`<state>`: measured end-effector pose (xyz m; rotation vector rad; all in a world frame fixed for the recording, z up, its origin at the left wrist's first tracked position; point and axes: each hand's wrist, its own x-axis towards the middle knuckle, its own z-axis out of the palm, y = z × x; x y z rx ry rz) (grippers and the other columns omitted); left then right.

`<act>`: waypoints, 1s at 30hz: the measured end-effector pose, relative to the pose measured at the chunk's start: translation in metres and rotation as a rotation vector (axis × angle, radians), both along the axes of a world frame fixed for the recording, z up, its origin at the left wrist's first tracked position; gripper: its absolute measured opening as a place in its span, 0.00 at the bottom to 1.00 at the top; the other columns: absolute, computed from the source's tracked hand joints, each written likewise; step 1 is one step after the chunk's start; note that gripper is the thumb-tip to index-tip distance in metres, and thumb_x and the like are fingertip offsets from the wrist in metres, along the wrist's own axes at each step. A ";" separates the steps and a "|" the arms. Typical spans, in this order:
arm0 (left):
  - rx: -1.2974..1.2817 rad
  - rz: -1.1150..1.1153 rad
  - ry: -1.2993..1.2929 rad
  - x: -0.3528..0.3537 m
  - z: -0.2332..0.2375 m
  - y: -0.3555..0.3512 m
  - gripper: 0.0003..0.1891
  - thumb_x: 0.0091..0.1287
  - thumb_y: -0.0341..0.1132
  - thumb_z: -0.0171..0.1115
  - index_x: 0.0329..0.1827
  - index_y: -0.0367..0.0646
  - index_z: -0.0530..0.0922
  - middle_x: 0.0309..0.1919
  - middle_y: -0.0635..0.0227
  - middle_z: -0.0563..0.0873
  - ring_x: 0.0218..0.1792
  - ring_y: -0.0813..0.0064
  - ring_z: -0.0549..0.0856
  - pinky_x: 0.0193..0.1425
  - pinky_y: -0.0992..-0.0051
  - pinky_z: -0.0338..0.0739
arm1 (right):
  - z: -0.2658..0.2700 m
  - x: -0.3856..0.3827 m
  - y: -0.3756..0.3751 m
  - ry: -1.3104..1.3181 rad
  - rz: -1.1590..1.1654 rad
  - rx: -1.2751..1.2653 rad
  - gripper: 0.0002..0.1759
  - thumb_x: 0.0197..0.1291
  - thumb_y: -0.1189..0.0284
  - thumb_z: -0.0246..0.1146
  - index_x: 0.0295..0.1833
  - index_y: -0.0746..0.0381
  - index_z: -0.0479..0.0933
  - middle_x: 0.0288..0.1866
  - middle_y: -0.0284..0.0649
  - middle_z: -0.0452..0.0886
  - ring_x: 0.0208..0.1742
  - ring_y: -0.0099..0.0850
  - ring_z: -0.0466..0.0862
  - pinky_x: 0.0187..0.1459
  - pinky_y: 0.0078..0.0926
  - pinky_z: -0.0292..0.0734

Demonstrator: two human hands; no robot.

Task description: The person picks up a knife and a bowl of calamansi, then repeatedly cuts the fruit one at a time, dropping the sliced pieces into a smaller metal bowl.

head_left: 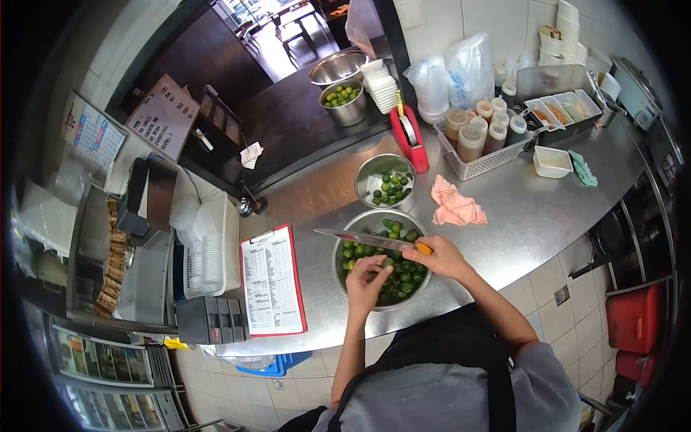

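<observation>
A large steel bowl point(340, 287) holds many small green limes point(405, 277), with both my hands over it. My right hand point(440, 258) grips a knife point(354, 237) by its orange handle, the blade pointing left across the bowl. My left hand point(367, 279) pinches a small green lime point(388, 263) just below the blade. Behind the large bowl stands a smaller steel bowl point(365, 167) with more limes and something white inside.
A red clipboard point(273, 281) lies left of the bowls. Behind and to the right are a pink cloth point(456, 203), a red tape dispenser point(410, 140), a basket point(479, 164) of sauce bottles and a white tub point(553, 163). A lime pot point(344, 111) stands on the back ledge.
</observation>
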<state>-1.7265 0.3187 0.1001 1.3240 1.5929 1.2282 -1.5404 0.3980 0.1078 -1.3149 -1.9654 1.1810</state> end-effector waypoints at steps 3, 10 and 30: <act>-0.104 0.114 -0.766 -0.012 -0.004 -0.003 0.13 0.63 0.28 0.59 0.49 0.34 0.76 0.40 0.65 0.83 0.35 0.77 0.83 0.36 0.82 0.76 | 0.003 -0.008 -0.004 -0.008 0.016 0.009 0.38 0.44 0.36 0.61 0.20 0.65 0.73 0.17 0.49 0.74 0.24 0.46 0.78 0.29 0.40 0.69; -0.038 0.100 -1.138 -0.014 -0.017 -0.010 0.18 0.66 0.30 0.56 0.57 0.33 0.69 0.44 0.64 0.80 0.44 0.75 0.82 0.47 0.77 0.80 | 0.011 -0.022 -0.025 -0.041 0.131 0.250 0.36 0.38 0.36 0.64 0.20 0.63 0.73 0.15 0.44 0.74 0.20 0.44 0.78 0.25 0.39 0.69; -0.009 0.169 -0.971 0.003 -0.010 -0.010 0.20 0.60 0.25 0.61 0.55 0.31 0.71 0.47 0.59 0.79 0.45 0.72 0.81 0.50 0.76 0.79 | 0.013 -0.022 -0.022 -0.060 0.096 0.337 0.35 0.38 0.40 0.68 0.27 0.66 0.77 0.18 0.46 0.76 0.22 0.45 0.78 0.27 0.39 0.71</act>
